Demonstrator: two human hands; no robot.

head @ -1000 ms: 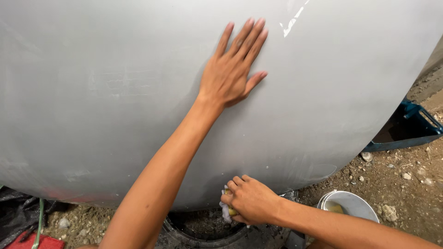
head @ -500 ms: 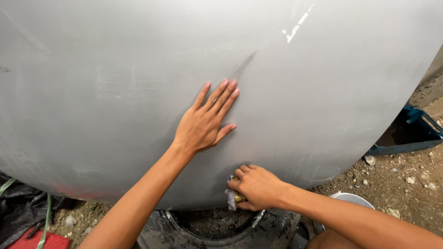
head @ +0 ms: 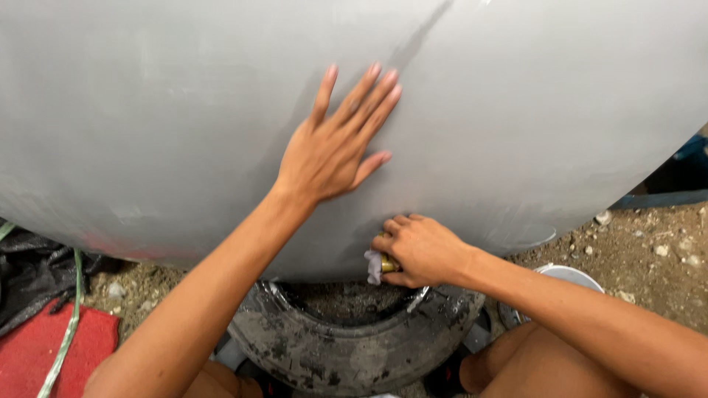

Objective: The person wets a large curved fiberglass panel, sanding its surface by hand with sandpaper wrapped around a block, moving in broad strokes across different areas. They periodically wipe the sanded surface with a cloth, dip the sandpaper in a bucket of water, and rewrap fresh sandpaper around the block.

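A large grey rounded tank point(head: 516, 110) fills the upper view. My left hand point(head: 332, 147) lies flat against its curved side, fingers spread and pointing up. Lower down, my right hand point(head: 417, 250) is closed around a small pale cloth or sponge point(head: 374, 265) with a yellowish part showing, pressed to the tank's underside. The tank rests on an old black tyre point(head: 346, 346) right below my right hand.
A white bucket point(head: 568, 276) stands on the dirt ground behind my right forearm. A red mat point(head: 37, 354) and a green cord point(head: 70, 317) lie at the lower left beside black sheeting point(head: 37, 269). A dark blue object point(head: 686, 158) sits at the right edge.
My left hand has slid down the tank surface toward the right hand. The view has shifted lower, so the tyre shows more. My right hand stays at the tank's underside with the cloth.
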